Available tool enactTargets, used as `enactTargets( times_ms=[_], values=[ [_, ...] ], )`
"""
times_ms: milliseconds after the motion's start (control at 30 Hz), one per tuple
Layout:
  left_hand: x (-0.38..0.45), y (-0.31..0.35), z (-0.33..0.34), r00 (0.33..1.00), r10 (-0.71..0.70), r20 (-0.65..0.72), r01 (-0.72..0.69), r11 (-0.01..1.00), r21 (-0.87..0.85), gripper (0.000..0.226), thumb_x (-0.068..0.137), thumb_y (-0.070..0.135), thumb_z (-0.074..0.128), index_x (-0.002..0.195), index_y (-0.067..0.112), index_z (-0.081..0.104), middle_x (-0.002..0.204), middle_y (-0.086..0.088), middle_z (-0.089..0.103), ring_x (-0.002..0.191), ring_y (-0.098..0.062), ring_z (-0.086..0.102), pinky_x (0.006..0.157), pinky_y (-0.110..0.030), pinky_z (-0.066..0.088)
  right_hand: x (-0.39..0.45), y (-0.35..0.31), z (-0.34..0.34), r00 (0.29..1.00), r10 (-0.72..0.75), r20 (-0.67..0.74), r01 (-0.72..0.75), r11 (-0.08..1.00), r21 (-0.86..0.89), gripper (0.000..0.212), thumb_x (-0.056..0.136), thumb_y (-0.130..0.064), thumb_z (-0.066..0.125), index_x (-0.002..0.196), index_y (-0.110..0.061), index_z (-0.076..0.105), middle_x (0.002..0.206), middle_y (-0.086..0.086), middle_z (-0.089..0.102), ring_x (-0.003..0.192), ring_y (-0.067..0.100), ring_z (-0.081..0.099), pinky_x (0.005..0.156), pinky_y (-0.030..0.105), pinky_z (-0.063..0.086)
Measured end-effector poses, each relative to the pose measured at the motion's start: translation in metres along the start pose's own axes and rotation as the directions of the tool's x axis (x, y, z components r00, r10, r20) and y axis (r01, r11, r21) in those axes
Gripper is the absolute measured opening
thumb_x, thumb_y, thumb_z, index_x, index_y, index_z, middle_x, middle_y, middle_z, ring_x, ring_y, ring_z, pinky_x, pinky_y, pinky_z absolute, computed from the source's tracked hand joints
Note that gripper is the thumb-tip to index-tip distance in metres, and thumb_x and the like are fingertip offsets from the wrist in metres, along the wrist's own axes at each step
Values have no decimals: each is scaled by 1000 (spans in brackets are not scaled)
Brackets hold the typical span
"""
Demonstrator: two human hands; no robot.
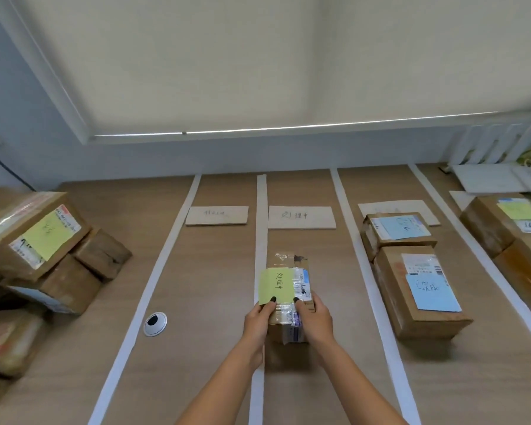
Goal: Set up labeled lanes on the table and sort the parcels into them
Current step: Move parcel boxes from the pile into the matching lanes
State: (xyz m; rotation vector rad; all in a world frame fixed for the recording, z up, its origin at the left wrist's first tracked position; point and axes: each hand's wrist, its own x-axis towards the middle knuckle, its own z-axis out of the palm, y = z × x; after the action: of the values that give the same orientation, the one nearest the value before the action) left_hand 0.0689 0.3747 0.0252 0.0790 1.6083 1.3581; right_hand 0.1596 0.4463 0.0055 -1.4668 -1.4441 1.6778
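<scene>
A small cardboard parcel [288, 268] with a yellow-green sticky note [273, 285] sits in the second lane, between two white tape strips. My left hand [258, 323] grips its near left side, thumb on the note. Its near right side is gripped by my right hand [314, 320]. A paper lane label [301, 216] lies farther back in the same lane, and another label [216, 215] lies in the lane to the left. Two parcels with blue notes, a far one [397, 233] and a near one [423, 289], sit in the third lane.
A heap of unsorted parcels [43, 243] lies at the left of the table. More parcels with a yellow note [509, 222] sit at the far right. A round cable grommet [155, 323] is in the tabletop. White tape strips [261, 216] divide the lanes.
</scene>
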Motion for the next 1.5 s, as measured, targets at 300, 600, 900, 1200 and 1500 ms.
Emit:
enactTargets(
  times_ms=[300,600,900,1200,1500],
  values=[
    [100,55,26,992,44,-122,-36,997,72,30,93,27,50,114,9,60,106,-11,68,92,-24,65,68,-28,51,100,-36,30,997,-50,-51,49,999,-22,27,91,-20,55,118,-17,59,101,0,65,72,-1,57,56,13,43],
    [134,82,37,993,59,-100,-53,997,62,23,92,30,51,107,15,59,106,-8,68,89,-22,65,64,-27,51,141,-59,31,997,-80,-17,79,996,-40,26,91,-23,55,116,-17,61,107,5,67,90,18,63,73,30,52],
    [86,104,21,993,67,-100,-54,991,121,46,92,29,52,134,13,48,136,-3,50,127,-26,44,108,-40,36,96,-97,-6,990,-128,-52,124,989,-81,60,91,-23,58,144,-15,33,148,11,38,133,24,40,103,37,39],
    [-45,116,1,966,244,-90,-234,966,111,48,91,13,54,138,15,45,136,-8,52,126,-27,47,108,-42,39,-26,-144,-29,972,-232,38,234,971,-53,52,92,-11,54,141,-15,37,136,10,48,102,14,53,67,17,41],
    [-138,117,-56,942,330,-57,-326,943,70,48,92,13,52,139,18,43,140,-8,47,129,-27,43,109,-44,37,-123,-151,16,951,-284,124,296,951,-90,51,90,-9,55,139,-13,40,136,16,47,114,23,48,96,35,42]
  ],
)
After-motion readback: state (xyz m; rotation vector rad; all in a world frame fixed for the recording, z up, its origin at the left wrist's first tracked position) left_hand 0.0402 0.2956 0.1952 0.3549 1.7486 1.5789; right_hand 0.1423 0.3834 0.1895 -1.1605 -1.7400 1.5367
